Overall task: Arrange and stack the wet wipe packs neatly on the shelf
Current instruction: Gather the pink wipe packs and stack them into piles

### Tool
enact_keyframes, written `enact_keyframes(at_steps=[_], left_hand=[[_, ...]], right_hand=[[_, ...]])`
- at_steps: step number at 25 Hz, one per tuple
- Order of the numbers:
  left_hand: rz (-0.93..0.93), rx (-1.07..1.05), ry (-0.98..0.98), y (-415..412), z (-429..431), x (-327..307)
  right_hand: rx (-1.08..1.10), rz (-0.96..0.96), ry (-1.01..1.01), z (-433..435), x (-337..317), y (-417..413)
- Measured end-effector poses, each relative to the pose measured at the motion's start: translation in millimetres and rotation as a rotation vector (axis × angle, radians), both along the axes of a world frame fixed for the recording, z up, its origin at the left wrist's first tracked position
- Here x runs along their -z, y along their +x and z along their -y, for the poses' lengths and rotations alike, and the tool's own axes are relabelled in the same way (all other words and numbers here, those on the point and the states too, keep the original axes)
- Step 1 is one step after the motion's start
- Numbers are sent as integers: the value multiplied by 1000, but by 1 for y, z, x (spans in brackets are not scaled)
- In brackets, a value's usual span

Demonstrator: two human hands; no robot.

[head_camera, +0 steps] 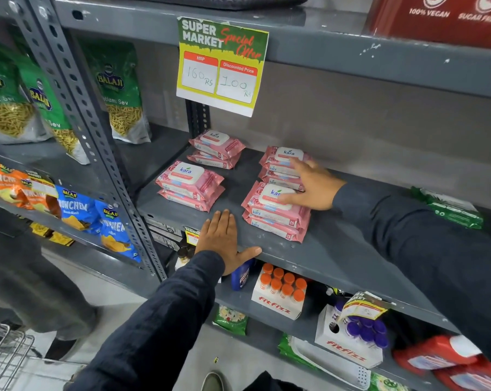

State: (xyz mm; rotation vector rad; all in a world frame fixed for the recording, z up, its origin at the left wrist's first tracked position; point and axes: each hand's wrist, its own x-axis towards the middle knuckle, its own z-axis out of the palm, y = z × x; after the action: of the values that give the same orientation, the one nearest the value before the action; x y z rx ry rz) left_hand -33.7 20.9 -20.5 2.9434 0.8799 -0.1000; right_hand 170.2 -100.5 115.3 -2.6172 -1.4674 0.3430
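Pink wet wipe packs with white lids lie on the grey shelf (323,249) in several short stacks. The back left stack (216,148) and the front left stack (190,186) each hold two packs. Of the two stacks on the right, the front right stack (269,218) is about three packs high, with the back right stack (281,165) just behind it. My right hand (309,184) lies flat, fingers spread, across the tops of both right stacks. My left hand (224,238) rests palm down on the shelf's front edge, between the front stacks, holding nothing.
A green wipe pack (447,207) lies further right on the same shelf. A price sign (221,66) hangs from the shelf above. Snack bags (117,91) fill the rack to the left. Bottle boxes (281,294) stand on the shelf below. A wire basket (4,354) is at bottom left.
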Motion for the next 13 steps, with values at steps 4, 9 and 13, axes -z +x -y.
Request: enact_keyframes(at_steps=[4, 9, 13], left_hand=[[11, 8, 10, -1, 1, 3], [8, 8, -49, 0, -2, -3], [307, -153, -415, 11, -7, -13]], right_hand=[[139, 6, 114, 43, -29, 31], [390, -159, 255, 109, -22, 42], [543, -615, 446, 114, 35, -4]])
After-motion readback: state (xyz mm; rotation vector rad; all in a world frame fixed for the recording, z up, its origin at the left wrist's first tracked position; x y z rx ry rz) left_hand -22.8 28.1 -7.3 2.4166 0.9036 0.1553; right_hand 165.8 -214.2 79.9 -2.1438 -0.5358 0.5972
